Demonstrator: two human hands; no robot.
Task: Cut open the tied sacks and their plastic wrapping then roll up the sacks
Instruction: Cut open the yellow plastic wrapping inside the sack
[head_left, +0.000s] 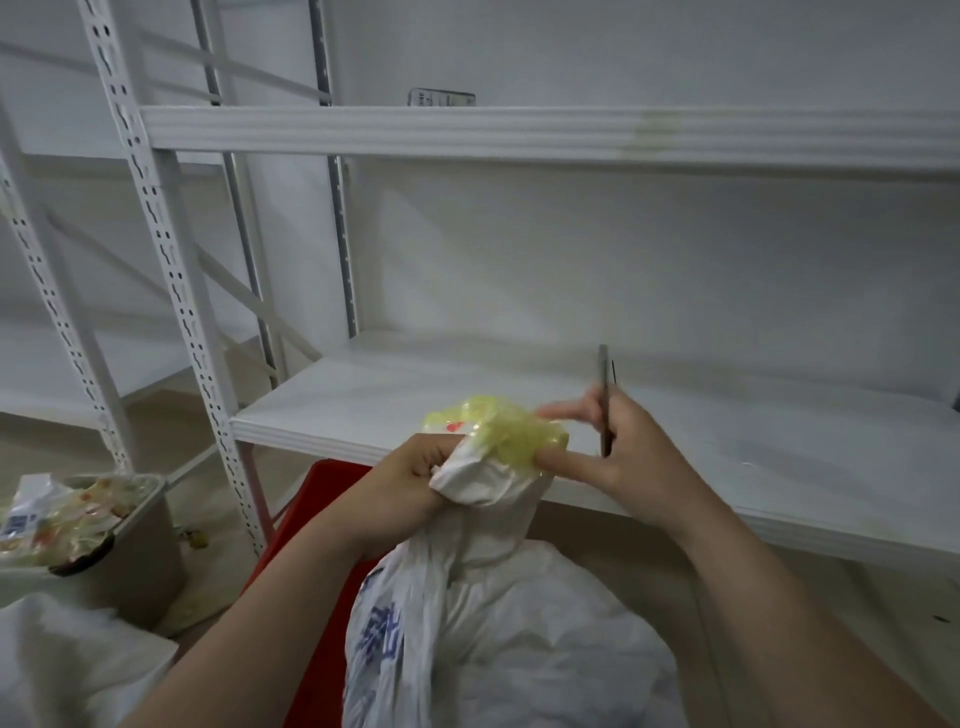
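Gripping the neck of the white sack (498, 623) with the left hand (410, 478), low before the shelf (727, 452). Holding scissors (604, 395) upright in the right hand (618, 457), thumb and forefinger touching the yellow plastic wrapping (514, 431) on top.

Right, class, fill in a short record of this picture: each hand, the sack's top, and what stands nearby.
left hand: grips the gathered neck of the white sack
right hand: holds scissors, tips up; thumb and forefinger at the yellow plastic
yellow plastic: bunched over the sack's top, not yet cut away
white shelf: behind the hands
red crate: beneath the sack, partly hidden
grey bin: at left, holding wrappers
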